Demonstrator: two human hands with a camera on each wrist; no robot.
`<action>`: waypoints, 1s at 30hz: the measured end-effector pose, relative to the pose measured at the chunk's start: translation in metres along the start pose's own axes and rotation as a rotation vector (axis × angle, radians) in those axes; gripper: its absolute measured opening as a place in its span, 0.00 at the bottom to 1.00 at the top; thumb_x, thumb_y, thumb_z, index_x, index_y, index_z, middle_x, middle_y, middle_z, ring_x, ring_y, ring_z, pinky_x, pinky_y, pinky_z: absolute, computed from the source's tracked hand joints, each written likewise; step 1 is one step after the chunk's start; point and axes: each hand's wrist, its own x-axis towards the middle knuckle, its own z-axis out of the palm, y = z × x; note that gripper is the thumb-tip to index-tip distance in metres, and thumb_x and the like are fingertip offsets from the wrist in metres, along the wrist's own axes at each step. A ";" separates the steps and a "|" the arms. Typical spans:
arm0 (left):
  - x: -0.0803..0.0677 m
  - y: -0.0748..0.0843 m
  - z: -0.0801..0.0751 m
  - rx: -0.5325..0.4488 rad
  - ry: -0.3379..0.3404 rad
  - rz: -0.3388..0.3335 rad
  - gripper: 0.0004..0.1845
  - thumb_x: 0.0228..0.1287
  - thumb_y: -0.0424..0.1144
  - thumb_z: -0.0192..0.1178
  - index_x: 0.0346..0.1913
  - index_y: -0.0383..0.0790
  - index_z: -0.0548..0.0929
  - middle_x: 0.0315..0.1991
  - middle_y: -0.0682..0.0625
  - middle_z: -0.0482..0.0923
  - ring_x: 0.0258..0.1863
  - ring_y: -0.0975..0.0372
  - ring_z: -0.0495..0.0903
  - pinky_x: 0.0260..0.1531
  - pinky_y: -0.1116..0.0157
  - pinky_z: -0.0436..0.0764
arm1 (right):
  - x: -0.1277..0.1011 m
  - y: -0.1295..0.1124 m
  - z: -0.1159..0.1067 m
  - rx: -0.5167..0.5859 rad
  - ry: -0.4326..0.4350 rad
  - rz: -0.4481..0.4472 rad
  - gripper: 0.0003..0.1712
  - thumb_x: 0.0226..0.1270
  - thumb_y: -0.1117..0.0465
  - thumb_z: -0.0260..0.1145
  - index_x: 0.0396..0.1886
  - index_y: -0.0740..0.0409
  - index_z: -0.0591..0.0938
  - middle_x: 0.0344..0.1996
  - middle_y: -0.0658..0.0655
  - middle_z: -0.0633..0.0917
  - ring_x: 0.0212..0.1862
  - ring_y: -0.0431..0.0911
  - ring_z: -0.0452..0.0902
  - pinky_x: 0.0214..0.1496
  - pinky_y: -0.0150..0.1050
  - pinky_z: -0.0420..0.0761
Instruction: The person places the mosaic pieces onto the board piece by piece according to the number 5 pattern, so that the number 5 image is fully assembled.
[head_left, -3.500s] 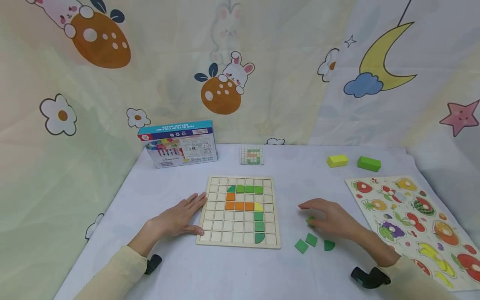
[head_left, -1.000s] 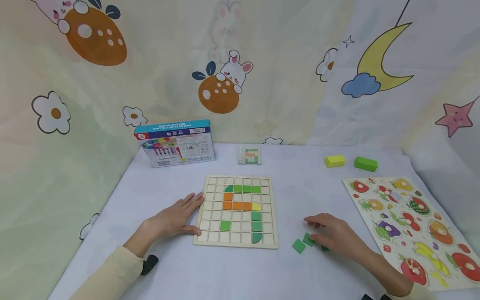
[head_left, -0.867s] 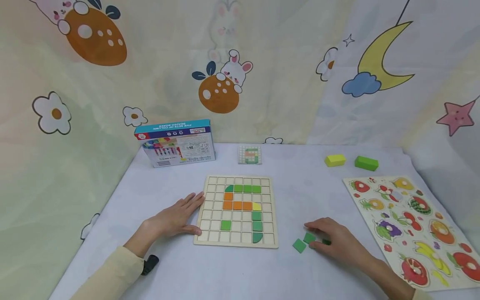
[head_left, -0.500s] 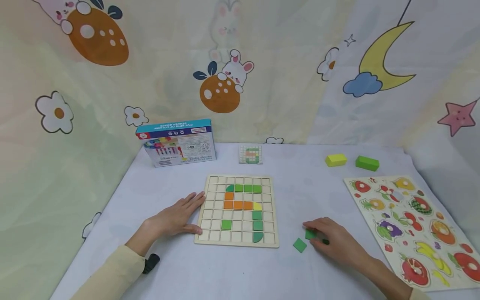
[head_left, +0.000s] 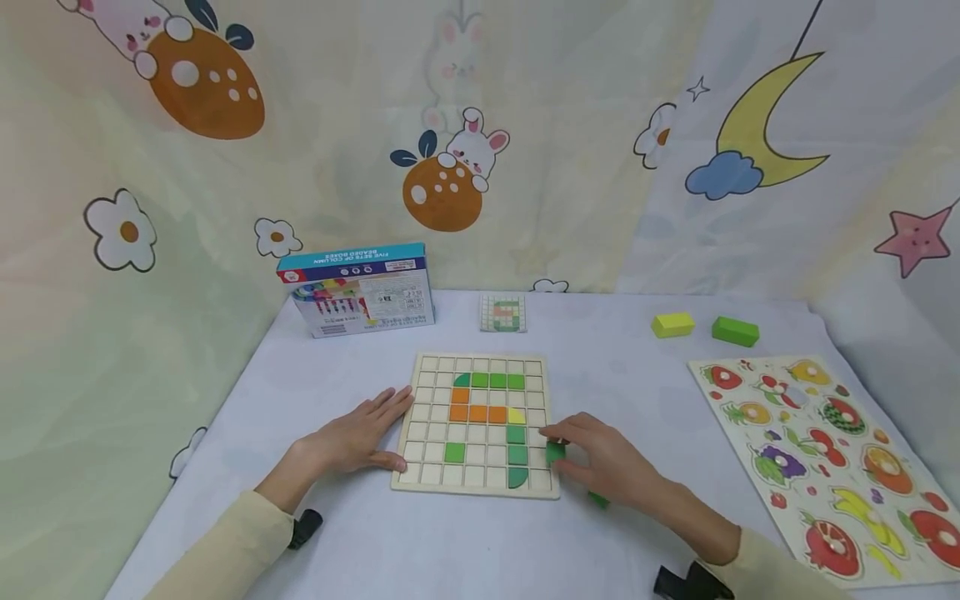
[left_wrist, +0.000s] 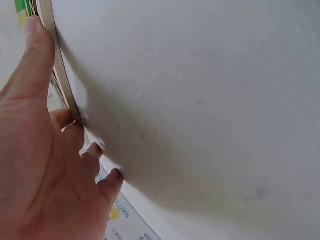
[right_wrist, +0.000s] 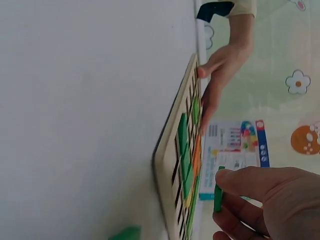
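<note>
A wooden grid board [head_left: 433, 477] lies on the table, holding green, orange and yellow tiles. At its left edge rests my left hand [head_left: 352, 437], fingers spread and thumb on the rim; the left wrist view shows the thumb [left_wrist: 37, 55] against the board's side. My right hand [head_left: 611, 462] pinches a green tile [head_left: 555, 452] between thumb and fingers above the board's right edge. In the right wrist view that tile [right_wrist: 218, 197] appears edge-on. Another green tile [head_left: 598, 500] lies on the table, partly hidden beneath the right hand. A single green square [head_left: 454, 452] sits apart in the lower left cells.
Behind the board are a small pattern card [head_left: 503, 314] and a blue and white box [head_left: 360, 292]. A yellow block [head_left: 672, 325] and a green block [head_left: 736, 332] stand at the back right. A fruit puzzle board [head_left: 798, 417] covers the right side.
A green square has appeared in the lower left cells since the oldest frame. My right hand has then taken a green tile and moved left to the board. The left hand stays put.
</note>
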 end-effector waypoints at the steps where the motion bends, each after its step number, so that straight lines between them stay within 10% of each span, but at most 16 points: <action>1: 0.000 0.000 0.000 -0.004 -0.002 -0.001 0.58 0.52 0.69 0.60 0.78 0.43 0.47 0.79 0.48 0.42 0.78 0.48 0.41 0.75 0.46 0.51 | 0.007 -0.007 0.003 0.008 -0.009 -0.014 0.25 0.56 0.60 0.74 0.55 0.54 0.82 0.45 0.47 0.84 0.47 0.40 0.78 0.49 0.35 0.84; 11: 0.002 -0.001 0.003 0.002 -0.004 -0.003 0.58 0.52 0.70 0.59 0.78 0.44 0.47 0.80 0.48 0.41 0.79 0.48 0.40 0.76 0.46 0.51 | 0.052 -0.051 0.041 0.033 -0.117 -0.172 0.20 0.57 0.63 0.71 0.51 0.54 0.84 0.39 0.48 0.85 0.41 0.39 0.75 0.43 0.29 0.79; 30: 0.001 -0.003 0.003 0.025 0.001 0.007 0.58 0.52 0.70 0.58 0.78 0.43 0.47 0.80 0.48 0.41 0.78 0.48 0.41 0.75 0.45 0.52 | 0.053 -0.060 0.062 -0.090 -0.102 -0.210 0.18 0.56 0.61 0.74 0.48 0.50 0.85 0.38 0.46 0.84 0.42 0.38 0.77 0.47 0.28 0.80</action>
